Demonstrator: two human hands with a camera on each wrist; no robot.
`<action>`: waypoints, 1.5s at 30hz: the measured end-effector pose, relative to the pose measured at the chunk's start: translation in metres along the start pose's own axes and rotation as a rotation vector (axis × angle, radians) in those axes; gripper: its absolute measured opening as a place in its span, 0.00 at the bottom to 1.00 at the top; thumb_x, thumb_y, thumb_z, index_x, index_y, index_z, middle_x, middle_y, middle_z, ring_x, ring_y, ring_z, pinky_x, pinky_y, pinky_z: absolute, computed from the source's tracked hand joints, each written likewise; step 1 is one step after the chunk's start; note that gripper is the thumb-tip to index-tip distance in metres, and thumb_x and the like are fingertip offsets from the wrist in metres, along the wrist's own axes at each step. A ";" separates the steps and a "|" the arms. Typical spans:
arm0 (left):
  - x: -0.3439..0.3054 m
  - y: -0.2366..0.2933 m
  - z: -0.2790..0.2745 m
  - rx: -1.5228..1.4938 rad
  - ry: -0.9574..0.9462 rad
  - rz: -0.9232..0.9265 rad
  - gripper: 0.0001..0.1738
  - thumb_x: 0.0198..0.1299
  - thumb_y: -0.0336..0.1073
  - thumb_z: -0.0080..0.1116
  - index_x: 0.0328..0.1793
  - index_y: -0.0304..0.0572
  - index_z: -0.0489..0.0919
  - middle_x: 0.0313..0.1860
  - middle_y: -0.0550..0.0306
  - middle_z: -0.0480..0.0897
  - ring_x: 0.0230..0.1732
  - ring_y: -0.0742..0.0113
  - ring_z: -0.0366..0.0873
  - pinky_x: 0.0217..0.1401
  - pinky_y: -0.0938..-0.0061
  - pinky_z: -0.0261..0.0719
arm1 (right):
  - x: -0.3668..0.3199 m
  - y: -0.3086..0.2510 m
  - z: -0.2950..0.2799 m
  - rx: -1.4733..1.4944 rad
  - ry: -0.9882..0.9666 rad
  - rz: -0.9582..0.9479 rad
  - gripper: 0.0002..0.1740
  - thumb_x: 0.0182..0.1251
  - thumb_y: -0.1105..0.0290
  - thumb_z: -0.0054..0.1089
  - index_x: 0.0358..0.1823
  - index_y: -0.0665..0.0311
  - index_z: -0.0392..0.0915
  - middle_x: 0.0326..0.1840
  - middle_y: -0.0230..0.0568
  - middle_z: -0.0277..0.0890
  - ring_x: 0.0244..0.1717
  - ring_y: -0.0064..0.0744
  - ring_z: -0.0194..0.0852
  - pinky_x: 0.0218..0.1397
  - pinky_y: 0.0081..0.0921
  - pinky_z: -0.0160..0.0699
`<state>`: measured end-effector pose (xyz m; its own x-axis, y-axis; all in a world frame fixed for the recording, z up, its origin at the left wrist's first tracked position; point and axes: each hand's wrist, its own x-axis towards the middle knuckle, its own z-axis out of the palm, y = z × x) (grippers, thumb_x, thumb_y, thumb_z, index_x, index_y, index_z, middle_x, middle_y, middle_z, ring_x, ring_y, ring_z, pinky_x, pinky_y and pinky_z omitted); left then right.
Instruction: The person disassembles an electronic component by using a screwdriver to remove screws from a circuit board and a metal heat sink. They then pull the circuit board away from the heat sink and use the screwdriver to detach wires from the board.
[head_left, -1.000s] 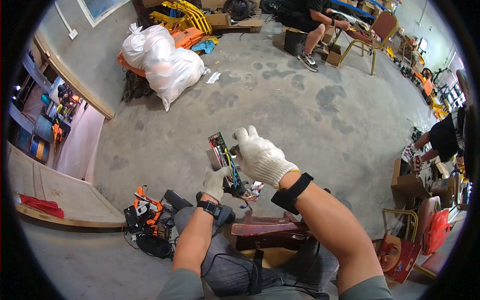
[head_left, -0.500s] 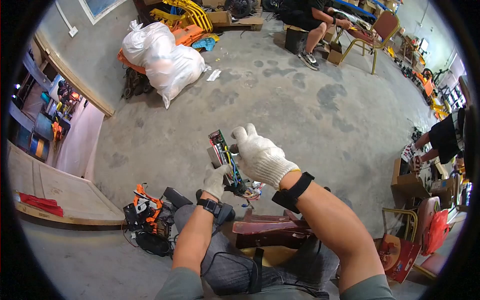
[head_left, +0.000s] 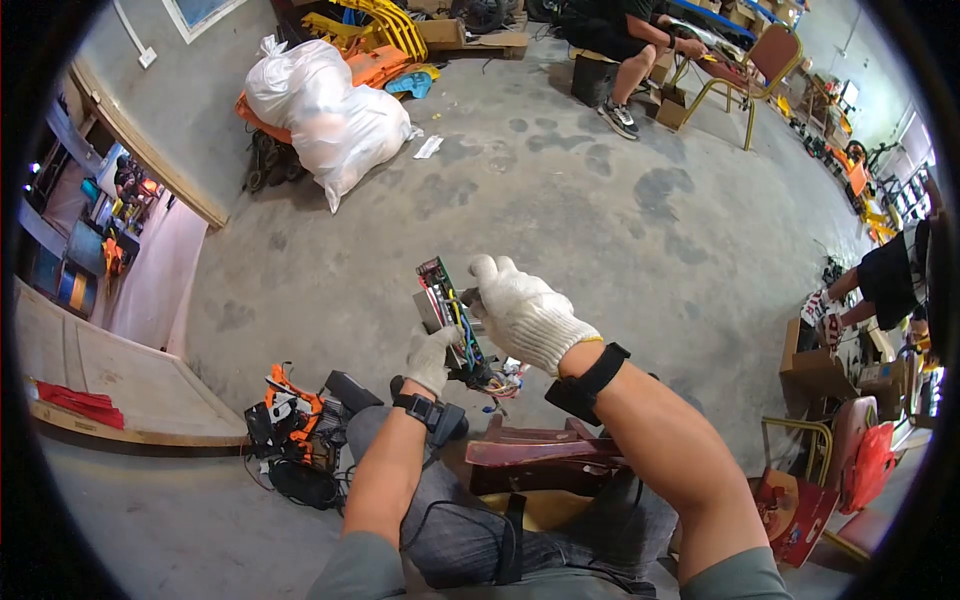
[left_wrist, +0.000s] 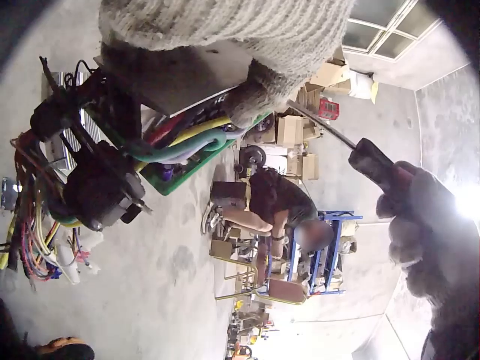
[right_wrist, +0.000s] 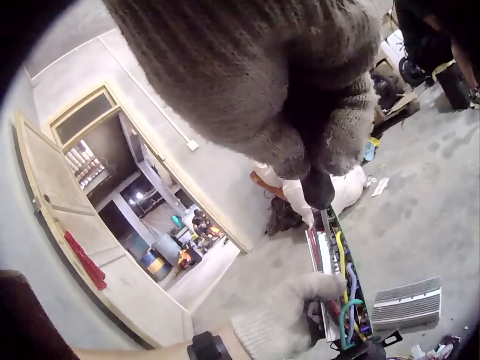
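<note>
My gloved left hand grips a circuit board by its lower part, thumb over its near side. Yellow, blue and green wires run along the board's open face, and a bundle of loose wires hangs from its lower end. My gloved right hand holds a screwdriver by its dark handle. In the right wrist view the handle end points down at the board's upper end, its shaft overlapping it. A finned metal heat sink shows beside the board.
Orange and black machine parts lie on the floor left of my legs. A dark red wooden piece stands between my knees. White sacks lie by the far wall, and a seated person is near a chair. A cardboard box stands at right.
</note>
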<state>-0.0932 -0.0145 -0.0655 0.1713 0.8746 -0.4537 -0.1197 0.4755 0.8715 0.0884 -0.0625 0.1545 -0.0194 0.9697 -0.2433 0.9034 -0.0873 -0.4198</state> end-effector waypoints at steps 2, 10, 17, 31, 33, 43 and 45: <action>0.005 -0.005 -0.003 -0.029 -0.030 0.007 0.19 0.59 0.28 0.72 0.57 0.36 0.85 0.42 0.54 0.89 0.36 0.60 0.89 0.37 0.65 0.88 | 0.001 0.000 -0.001 0.024 -0.031 0.047 0.27 0.80 0.59 0.62 0.74 0.61 0.69 0.70 0.62 0.75 0.62 0.66 0.86 0.65 0.55 0.87; 0.006 -0.008 -0.002 -0.060 -0.060 0.026 0.20 0.58 0.29 0.71 0.58 0.33 0.85 0.40 0.54 0.89 0.33 0.62 0.89 0.37 0.66 0.88 | -0.008 -0.003 -0.005 0.043 0.089 -0.073 0.28 0.80 0.58 0.64 0.72 0.64 0.71 0.69 0.61 0.78 0.62 0.65 0.86 0.63 0.54 0.87; 0.016 -0.018 -0.006 -0.047 -0.034 0.023 0.22 0.58 0.27 0.70 0.60 0.31 0.84 0.42 0.52 0.88 0.37 0.59 0.89 0.40 0.62 0.89 | 0.003 0.000 -0.006 0.052 -0.022 0.135 0.25 0.80 0.62 0.63 0.72 0.63 0.71 0.68 0.59 0.77 0.63 0.65 0.85 0.64 0.55 0.87; 0.008 -0.010 -0.002 0.041 0.002 0.010 0.22 0.58 0.25 0.67 0.60 0.29 0.83 0.43 0.51 0.88 0.36 0.57 0.90 0.42 0.63 0.91 | 0.001 0.000 -0.005 0.062 0.000 0.109 0.24 0.79 0.67 0.63 0.72 0.62 0.72 0.72 0.62 0.70 0.62 0.66 0.86 0.63 0.53 0.88; 0.005 -0.005 0.000 0.061 -0.025 0.025 0.22 0.57 0.25 0.67 0.60 0.29 0.83 0.43 0.51 0.88 0.36 0.58 0.90 0.41 0.64 0.90 | -0.007 -0.008 -0.011 0.038 0.007 0.086 0.24 0.79 0.66 0.64 0.71 0.62 0.73 0.71 0.62 0.71 0.62 0.66 0.85 0.63 0.53 0.88; 0.008 -0.011 0.001 0.073 0.016 0.034 0.21 0.57 0.25 0.67 0.59 0.30 0.85 0.45 0.50 0.90 0.39 0.59 0.91 0.43 0.64 0.90 | -0.001 -0.005 -0.012 -0.049 -0.057 0.125 0.18 0.83 0.64 0.60 0.68 0.60 0.74 0.69 0.59 0.72 0.63 0.64 0.85 0.62 0.55 0.88; 0.007 -0.011 0.001 0.058 0.002 0.051 0.23 0.57 0.25 0.67 0.60 0.30 0.85 0.45 0.50 0.90 0.40 0.58 0.91 0.45 0.63 0.90 | 0.000 -0.003 -0.011 -0.048 -0.084 0.153 0.18 0.84 0.63 0.59 0.68 0.60 0.74 0.69 0.58 0.73 0.63 0.64 0.85 0.63 0.55 0.88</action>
<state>-0.0900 -0.0134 -0.0781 0.1641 0.8978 -0.4086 -0.0718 0.4240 0.9028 0.0907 -0.0598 0.1653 0.0865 0.9234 -0.3740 0.9178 -0.2199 -0.3306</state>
